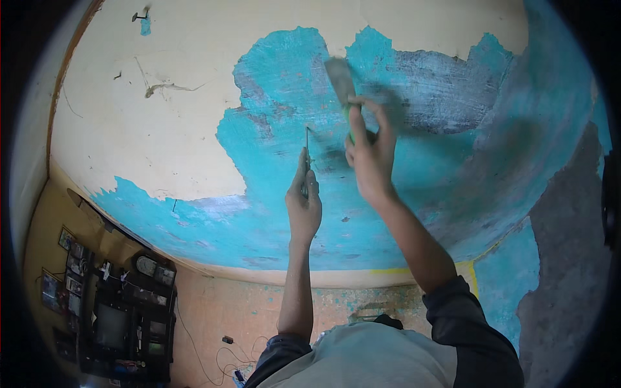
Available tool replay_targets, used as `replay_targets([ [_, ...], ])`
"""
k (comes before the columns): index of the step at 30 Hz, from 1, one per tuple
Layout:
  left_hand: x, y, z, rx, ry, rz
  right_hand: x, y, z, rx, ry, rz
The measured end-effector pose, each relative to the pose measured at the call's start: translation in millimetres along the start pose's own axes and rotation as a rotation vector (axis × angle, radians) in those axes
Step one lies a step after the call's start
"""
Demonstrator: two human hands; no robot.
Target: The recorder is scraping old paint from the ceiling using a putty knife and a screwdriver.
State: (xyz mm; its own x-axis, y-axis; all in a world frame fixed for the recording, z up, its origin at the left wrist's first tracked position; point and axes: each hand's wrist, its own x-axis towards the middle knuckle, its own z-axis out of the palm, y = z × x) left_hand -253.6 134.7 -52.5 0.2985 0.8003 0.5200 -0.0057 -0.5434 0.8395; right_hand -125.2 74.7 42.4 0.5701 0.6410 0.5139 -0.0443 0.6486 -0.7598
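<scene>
My right hand (375, 158) grips a putty knife (340, 79) with a broad grey blade and a green handle. Its blade tip is at the cream paint's edge, over the turquoise wall (275, 71); slight blur hides whether it touches. Lower and to the left, my left hand (303, 210) is closed around a thin, upright tool (307, 138). Only a narrow dark sliver shows above the fingers, so its exact kind is unclear. Cream paint (174, 129) covers the wall's left and top with a ragged border.
A nail (139, 17) sticks out at the upper left. Below, paint flakes and cables (223, 368) lie on the reddish floor (213, 304). A dark cabinet (116, 317) with a television stands at lower left. A bare grey patch (566, 258) marks the right-hand wall.
</scene>
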Motion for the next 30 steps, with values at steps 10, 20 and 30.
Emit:
replay_targets([
  [10, 1.1, 3.7, -3.1, 0.008, -0.011, -0.009, -3.3, 6.8, -4.4, 0.027, 0.01, -0.032],
  [20, 0.4, 3.2, -3.4, -0.006, -0.014, -0.026, -9.6, 9.5, -4.0, -0.018, 0.0, 0.062],
  [30, -1.3, 4.5, -1.2, -0.034, -0.005, -0.025, -15.9, 14.3, -6.1, 0.005, 0.0, 0.029],
])
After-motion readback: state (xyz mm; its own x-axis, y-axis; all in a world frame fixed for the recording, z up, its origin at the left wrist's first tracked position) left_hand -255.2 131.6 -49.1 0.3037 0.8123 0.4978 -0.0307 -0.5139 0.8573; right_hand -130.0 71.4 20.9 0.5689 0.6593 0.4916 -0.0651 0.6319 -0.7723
